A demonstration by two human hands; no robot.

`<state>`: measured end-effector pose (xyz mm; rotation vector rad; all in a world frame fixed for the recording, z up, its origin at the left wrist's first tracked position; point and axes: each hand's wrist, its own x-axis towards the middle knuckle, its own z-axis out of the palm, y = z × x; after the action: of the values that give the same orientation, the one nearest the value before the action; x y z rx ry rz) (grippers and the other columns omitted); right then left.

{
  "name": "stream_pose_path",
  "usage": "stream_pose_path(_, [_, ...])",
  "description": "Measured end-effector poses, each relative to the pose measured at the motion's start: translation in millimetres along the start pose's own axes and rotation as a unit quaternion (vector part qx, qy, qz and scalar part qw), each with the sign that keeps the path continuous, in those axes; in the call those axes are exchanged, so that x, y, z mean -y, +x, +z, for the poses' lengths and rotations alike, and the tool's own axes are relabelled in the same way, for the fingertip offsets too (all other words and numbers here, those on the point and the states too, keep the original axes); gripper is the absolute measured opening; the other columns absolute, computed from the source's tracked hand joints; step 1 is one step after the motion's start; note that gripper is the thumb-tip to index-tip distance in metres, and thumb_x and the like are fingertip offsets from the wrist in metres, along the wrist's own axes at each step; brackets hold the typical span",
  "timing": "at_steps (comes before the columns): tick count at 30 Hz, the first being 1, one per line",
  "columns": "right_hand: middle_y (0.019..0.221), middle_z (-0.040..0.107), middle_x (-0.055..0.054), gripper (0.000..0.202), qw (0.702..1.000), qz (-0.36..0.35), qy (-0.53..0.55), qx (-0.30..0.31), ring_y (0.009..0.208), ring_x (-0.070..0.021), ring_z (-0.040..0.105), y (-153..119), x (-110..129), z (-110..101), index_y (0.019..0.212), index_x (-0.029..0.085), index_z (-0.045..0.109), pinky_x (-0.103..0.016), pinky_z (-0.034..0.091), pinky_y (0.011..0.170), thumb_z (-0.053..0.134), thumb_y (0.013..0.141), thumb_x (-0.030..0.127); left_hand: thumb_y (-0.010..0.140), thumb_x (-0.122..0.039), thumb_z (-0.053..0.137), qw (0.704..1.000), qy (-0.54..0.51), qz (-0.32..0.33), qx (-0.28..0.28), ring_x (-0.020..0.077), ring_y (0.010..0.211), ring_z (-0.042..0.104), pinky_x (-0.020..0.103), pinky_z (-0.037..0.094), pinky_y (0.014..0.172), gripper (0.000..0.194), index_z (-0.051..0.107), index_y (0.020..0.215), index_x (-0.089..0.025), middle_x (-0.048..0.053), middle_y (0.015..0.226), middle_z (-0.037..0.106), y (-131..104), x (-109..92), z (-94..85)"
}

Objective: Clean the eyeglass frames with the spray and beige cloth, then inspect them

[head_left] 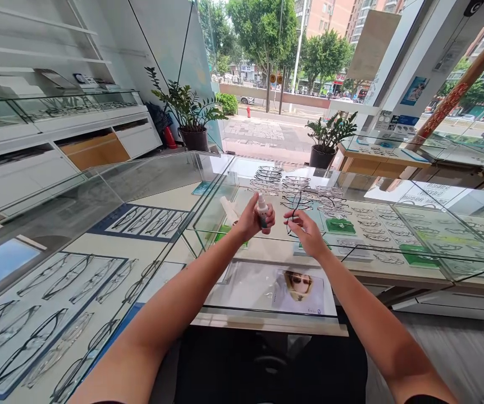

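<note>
My left hand (248,221) is wrapped round a small white spray bottle (262,206), held upright with its nozzle on top. In my right hand (308,233), the fingertips pinch a pair of dark-framed eyeglasses (295,212). The eyeglasses are just right of the bottle and apart from it, above the glass counter (242,238). Their outline partly blends with the frames displayed behind them. A crumpled white tissue (228,210) lies on the glass to the left of my left hand.
Rows of eyeglasses (267,178) fill the display case beyond my hands. Green cases (340,226) lie among them on the right. A tray of frames (147,221) is at the left. Below my hands lies a printed picture (298,289). Potted plants (324,157) stand farther back.
</note>
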<state>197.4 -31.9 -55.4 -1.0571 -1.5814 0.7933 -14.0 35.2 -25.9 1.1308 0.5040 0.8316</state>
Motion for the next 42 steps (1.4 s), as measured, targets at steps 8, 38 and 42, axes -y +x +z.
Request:
stream_pose_path(8, [0.121, 0.076, -0.007, 0.027, 0.990, 0.031, 0.110, 0.082, 0.108, -0.0248, 0.077, -2.4, 14.8, -1.9, 0.115, 0.025, 0.073, -0.039, 0.055, 0.096, 0.067, 0.099, 0.046, 0.076, -0.108, 0.045, 0.996, 0.089, -0.020, -0.003, 0.0129, 0.047, 0.030, 0.027, 0.018, 0.043, 0.086, 0.044, 0.055, -0.025, -0.001, 0.053, 0.031, -0.9, 3.4, 4.8])
stream_pose_path(38, [0.130, 0.077, -0.008, 0.034, 0.979, 0.066, 0.190, 0.038, 0.112, -0.0261, 0.079, 3.8, 16.8, -5.1, 0.118, 0.028, 0.069, -0.041, 0.064, 0.093, 0.068, 0.093, 0.051, 0.095, -0.087, 0.049, 0.938, 0.345, 0.029, 0.006, 0.0126, 0.051, 0.038, 0.031, 0.028, 0.054, 0.078, 0.046, 0.053, -0.021, 0.002, 0.052, 0.045, -2.3, 19.5, 8.5])
stream_pose_path(42, [0.130, 0.078, -0.009, 0.035, 0.978, 0.069, 0.194, 0.037, 0.113, -0.0279, 0.080, 4.4, 16.8, -6.0, 0.119, 0.028, 0.069, -0.043, 0.064, 0.094, 0.068, 0.093, 0.052, 0.088, -0.096, 0.047, 0.957, 0.275, 0.061, -0.073, 0.0135, 0.052, 0.043, 0.029, 0.033, 0.051, 0.080, 0.053, 0.060, -0.021, 0.002, 0.057, 0.048, 3.4, 12.9, 2.0])
